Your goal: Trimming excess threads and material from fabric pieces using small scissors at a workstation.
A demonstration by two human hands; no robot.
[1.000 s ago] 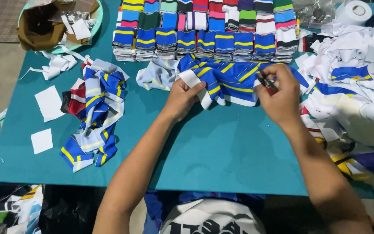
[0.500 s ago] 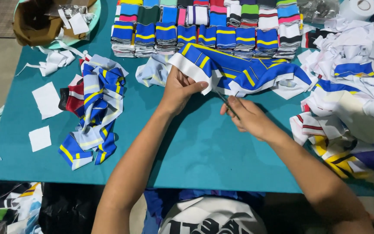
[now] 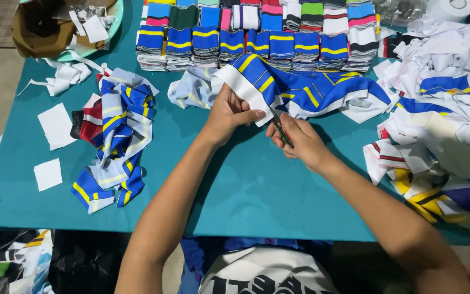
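My left hand (image 3: 228, 115) pinches the white end of a blue fabric strip with yellow and white stripes (image 3: 305, 90), lifting it off the teal table (image 3: 257, 185). My right hand (image 3: 299, 140) sits just beside it, closed around small scissors (image 3: 280, 129) whose blades point up at the strip's white edge. The rest of the strip lies crumpled toward the right, in front of the stacked pieces.
Rows of folded striped knit pieces (image 3: 257, 38) line the far edge. A loose heap of blue, yellow and white strips (image 3: 118, 141) lies at left, with white paper squares (image 3: 55, 125) beside it. A big pile of white and striped fabric (image 3: 441, 120) fills the right. A bowl of scraps (image 3: 55, 27) stands far left.
My right hand came back from the strip's right end toward my left hand, now with the scissors at the white edge. My left hand lifted the strip's end slightly.
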